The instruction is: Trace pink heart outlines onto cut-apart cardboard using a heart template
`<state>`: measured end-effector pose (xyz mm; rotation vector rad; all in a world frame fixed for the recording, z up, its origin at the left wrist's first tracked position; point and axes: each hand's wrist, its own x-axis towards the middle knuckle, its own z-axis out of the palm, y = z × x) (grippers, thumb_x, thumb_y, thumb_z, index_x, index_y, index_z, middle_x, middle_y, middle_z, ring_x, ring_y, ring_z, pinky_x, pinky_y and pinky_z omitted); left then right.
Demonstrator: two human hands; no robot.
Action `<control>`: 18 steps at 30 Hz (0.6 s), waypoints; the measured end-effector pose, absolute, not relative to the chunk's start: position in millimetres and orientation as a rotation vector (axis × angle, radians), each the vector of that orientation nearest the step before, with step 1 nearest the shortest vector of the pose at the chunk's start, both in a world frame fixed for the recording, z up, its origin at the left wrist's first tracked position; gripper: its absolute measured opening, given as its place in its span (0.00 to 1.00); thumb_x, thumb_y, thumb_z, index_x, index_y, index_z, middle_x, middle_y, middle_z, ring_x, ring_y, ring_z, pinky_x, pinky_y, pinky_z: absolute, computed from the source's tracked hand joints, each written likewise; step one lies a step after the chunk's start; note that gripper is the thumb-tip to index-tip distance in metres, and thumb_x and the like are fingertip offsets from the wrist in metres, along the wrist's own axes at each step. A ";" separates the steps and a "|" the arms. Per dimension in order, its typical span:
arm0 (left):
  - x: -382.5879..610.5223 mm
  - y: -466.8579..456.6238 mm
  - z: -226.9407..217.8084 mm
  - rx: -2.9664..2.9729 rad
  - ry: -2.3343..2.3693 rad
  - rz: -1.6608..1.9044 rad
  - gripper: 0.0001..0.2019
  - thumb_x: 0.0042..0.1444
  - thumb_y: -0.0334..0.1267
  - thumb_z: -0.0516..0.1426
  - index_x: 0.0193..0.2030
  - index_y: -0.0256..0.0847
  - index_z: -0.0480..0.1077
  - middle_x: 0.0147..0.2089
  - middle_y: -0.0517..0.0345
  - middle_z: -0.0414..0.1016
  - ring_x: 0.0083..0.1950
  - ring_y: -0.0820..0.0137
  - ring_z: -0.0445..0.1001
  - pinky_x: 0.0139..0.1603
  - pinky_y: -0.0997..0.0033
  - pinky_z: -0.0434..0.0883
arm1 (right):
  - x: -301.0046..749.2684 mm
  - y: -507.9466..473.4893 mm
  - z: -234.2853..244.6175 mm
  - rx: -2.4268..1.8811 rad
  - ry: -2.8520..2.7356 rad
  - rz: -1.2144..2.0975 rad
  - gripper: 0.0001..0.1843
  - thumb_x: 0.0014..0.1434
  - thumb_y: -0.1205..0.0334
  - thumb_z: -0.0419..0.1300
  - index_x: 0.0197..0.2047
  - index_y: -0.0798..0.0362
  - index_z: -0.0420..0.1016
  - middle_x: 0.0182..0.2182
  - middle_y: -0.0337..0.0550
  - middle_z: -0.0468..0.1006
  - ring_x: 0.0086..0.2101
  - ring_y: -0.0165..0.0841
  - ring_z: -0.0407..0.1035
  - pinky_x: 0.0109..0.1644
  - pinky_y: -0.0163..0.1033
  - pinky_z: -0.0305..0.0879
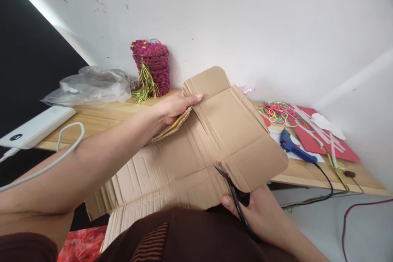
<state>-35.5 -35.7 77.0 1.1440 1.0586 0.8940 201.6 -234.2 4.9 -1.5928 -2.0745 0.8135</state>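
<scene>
A large folded-out sheet of brown cardboard (181,159) stretches across the middle of the view, creased and with a slit near its centre. My left hand (178,108) grips its upper edge, thumb on top and fingers hidden underneath. Low on the right, my right hand (260,208) is closed on black-handled scissors (235,198). The scissor blades meet the cardboard at a fold beside a rounded flap; part of them is hidden by the sheet. The sheet's lower part rests against my dark brown clothing.
Behind stands a wooden table (101,118) with a magenta woven basket (153,69), a clear plastic bag (95,86) and a white power bank (39,125) with its cable. To the right lie a blue glue gun (296,147), coloured strings (278,112) and red paper (344,151). A white wall rises behind.
</scene>
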 end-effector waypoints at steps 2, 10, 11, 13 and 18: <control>-35.0 -36.2 73.0 1.139 0.981 0.855 0.24 0.44 0.51 0.71 0.45 0.39 0.79 0.46 0.47 0.84 0.50 0.52 0.81 0.51 0.57 0.80 | 199.1 -234.2 6.9 -1.607 -2.036 0.884 0.36 0.62 0.41 0.59 0.69 0.49 0.66 0.62 0.53 0.73 0.66 0.51 0.60 0.69 0.60 0.55; -34.9 -35.0 62.5 1.116 0.905 0.840 0.25 0.47 0.51 0.70 0.47 0.36 0.77 0.50 0.44 0.82 0.52 0.52 0.81 0.52 0.53 0.79 | 192.1 -223.9 8.1 -1.711 -1.856 1.085 0.42 0.60 0.33 0.54 0.67 0.54 0.66 0.67 0.57 0.65 0.68 0.52 0.54 0.72 0.61 0.48; -35.3 -34.9 62.6 1.114 0.911 0.845 0.24 0.47 0.50 0.70 0.46 0.37 0.78 0.49 0.44 0.83 0.52 0.52 0.81 0.53 0.53 0.79 | 192.9 -222.8 7.4 -1.711 -1.855 1.092 0.43 0.60 0.33 0.54 0.67 0.54 0.65 0.67 0.58 0.64 0.68 0.52 0.54 0.72 0.61 0.48; -35.7 -34.9 63.3 1.113 0.917 0.851 0.23 0.45 0.50 0.71 0.44 0.37 0.78 0.47 0.45 0.83 0.51 0.52 0.81 0.54 0.53 0.78 | 193.9 -221.1 6.2 -1.707 -1.844 1.110 0.42 0.61 0.33 0.53 0.67 0.56 0.65 0.67 0.58 0.64 0.69 0.51 0.53 0.72 0.60 0.47; -33.3 -36.7 65.9 1.149 0.982 0.859 0.23 0.43 0.51 0.71 0.42 0.39 0.79 0.46 0.47 0.84 0.52 0.53 0.81 0.55 0.54 0.78 | 193.6 -219.9 3.1 -1.660 -1.840 1.127 0.40 0.64 0.35 0.52 0.68 0.54 0.65 0.68 0.56 0.63 0.68 0.49 0.54 0.73 0.59 0.45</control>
